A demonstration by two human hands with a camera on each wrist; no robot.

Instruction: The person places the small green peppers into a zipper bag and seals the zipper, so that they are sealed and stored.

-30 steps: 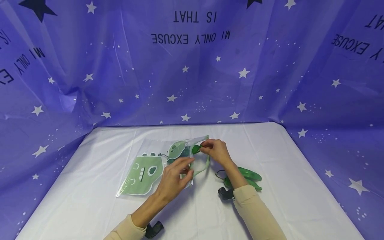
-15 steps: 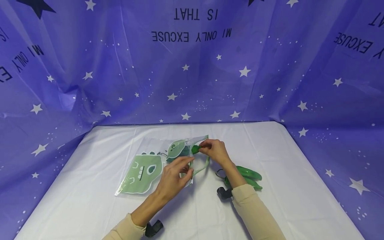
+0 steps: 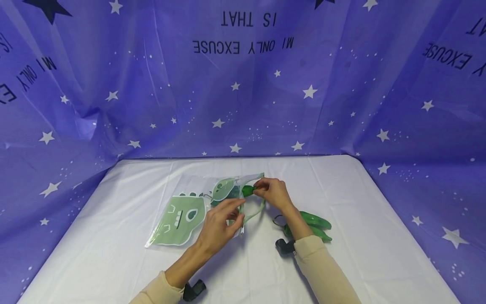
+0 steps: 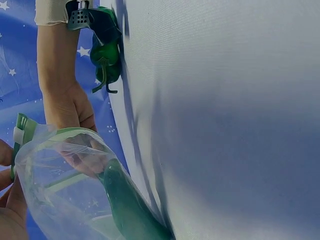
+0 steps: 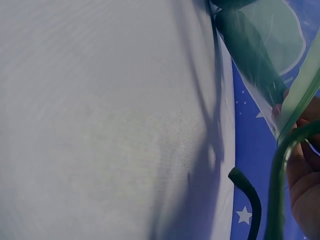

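Note:
A clear zip bag (image 3: 178,219) with a green cartoon monster print lies on its side, its mouth held apart toward the right. My left hand (image 3: 220,226) pinches the green zip edge (image 4: 22,130) by the white slider. Inside the mouth, my right hand (image 3: 274,192) pinches the stem end of a green chili pepper (image 3: 248,191). That pepper's body (image 4: 130,205) lies within the bag, seen through the plastic in the left wrist view. Deeper in the bag is another dark green shape (image 5: 235,3), partly cut off in the right wrist view.
Two more green chili peppers (image 3: 315,220) lie on the white tablecloth (image 3: 379,245), partly behind the right forearm. Their curved stems (image 5: 277,195) show close up in the right wrist view. A purple star-printed curtain (image 3: 243,105) encloses the table's back and sides.

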